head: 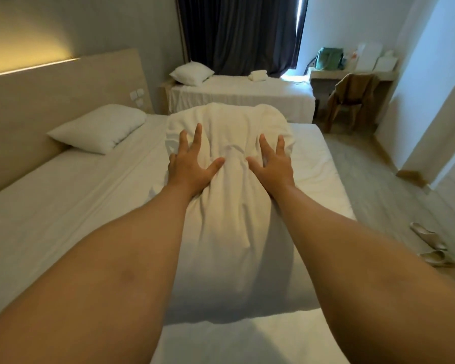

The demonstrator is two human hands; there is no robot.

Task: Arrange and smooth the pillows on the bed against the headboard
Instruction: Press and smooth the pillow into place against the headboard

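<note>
The task looks about half done. One pillow (97, 128) already lies up against the headboard (63, 101), well off to the left of the left hand (189, 164) and beyond it. The second pillow (229, 185) is under both hands, out on the bed (50, 206) toward its right edge and well apart from the headboard, so it has yet to be moved there.

Both hands are spread flat with the fingers splayed, palms pressing down on the far half of this pillow; neither grips anything. The right hand (272, 166) sits just beside the left, with a raised ridge of creased fabric between them.

The pillow's long axis runs straight away from the person, its far end past the fingertips, its near end between the forearms. Its cover is wrinkled, so I judge that smoothing also remains.
</note>
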